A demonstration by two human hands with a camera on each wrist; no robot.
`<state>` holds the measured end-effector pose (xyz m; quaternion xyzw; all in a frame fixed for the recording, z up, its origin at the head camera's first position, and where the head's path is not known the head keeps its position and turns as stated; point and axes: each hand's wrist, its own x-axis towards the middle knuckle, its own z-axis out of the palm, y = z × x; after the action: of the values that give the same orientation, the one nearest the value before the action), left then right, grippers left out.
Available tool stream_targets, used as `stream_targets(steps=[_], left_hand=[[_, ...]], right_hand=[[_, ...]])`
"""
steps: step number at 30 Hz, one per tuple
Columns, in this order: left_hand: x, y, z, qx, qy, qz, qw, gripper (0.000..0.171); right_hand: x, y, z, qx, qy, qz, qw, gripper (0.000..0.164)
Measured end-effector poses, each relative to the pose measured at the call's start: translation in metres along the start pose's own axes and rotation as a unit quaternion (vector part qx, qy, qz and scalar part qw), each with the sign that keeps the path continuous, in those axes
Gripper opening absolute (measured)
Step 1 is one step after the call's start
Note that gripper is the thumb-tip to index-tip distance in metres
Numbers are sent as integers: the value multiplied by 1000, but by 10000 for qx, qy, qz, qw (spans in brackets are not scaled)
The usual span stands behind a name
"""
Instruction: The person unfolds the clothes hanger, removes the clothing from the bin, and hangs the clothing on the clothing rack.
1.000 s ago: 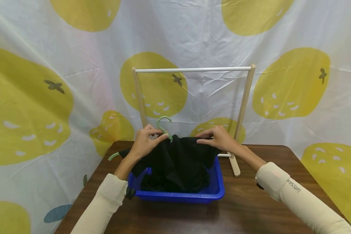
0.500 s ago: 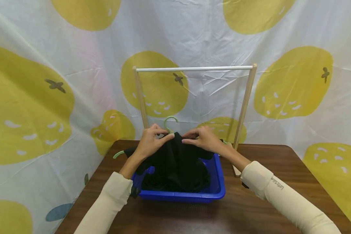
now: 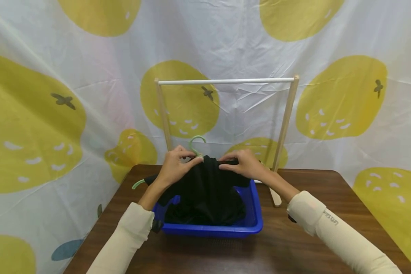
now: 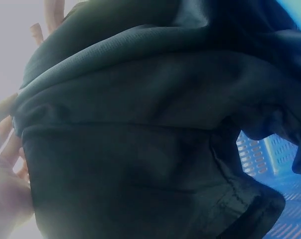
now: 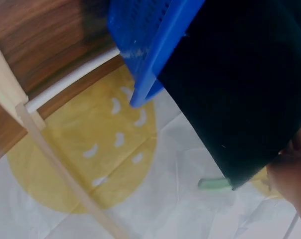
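Right hand (image 3: 244,163) shifted rightward along black garment (image 3: 205,190).

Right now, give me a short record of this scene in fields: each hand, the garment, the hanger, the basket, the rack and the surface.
left hand: grips the black garment's top edge beside the hanger hook
right hand: grips the same top edge, on the other side of the hook
black garment: held up over the basket, lower part hanging into it
green hanger: inside the garment, hook poking out on top, one end out at the left
blue basket: on the table, under the garment
wooden rack: behind the basket, rail bare
table: dark wood
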<state>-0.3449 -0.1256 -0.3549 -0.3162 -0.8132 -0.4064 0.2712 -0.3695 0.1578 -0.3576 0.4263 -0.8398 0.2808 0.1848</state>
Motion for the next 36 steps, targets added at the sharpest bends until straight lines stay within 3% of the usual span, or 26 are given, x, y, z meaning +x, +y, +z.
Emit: stream_targets(steps=[11, 15, 19, 27, 32, 36], left_hand=[[5, 9, 0, 481, -523, -243, 9972, 22], [3, 10, -9, 1118, -765, -426, 9899, 36], [-5, 10, -28, 1549, -743, -520, 9838, 45], [-26, 1, -59, 1778, -1113, -327, 9772, 36], [-34, -2, -65, 1820, -1249, -273, 9749, 30], [-34, -6, -63, 1424, -1218, -294, 9818, 22]], right_hand=[[-3, -4, 8, 360, 246, 459, 9980, 17], [-4, -4, 5, 386, 270, 475, 9978, 17], [-5, -3, 0, 394, 292, 510, 9975, 17], [-5, 1, -11, 335, 458, 601, 9966, 15], [-7, 2, -12, 202, 436, 683, 9965, 15], [-8, 2, -14, 181, 502, 685, 9962, 15]])
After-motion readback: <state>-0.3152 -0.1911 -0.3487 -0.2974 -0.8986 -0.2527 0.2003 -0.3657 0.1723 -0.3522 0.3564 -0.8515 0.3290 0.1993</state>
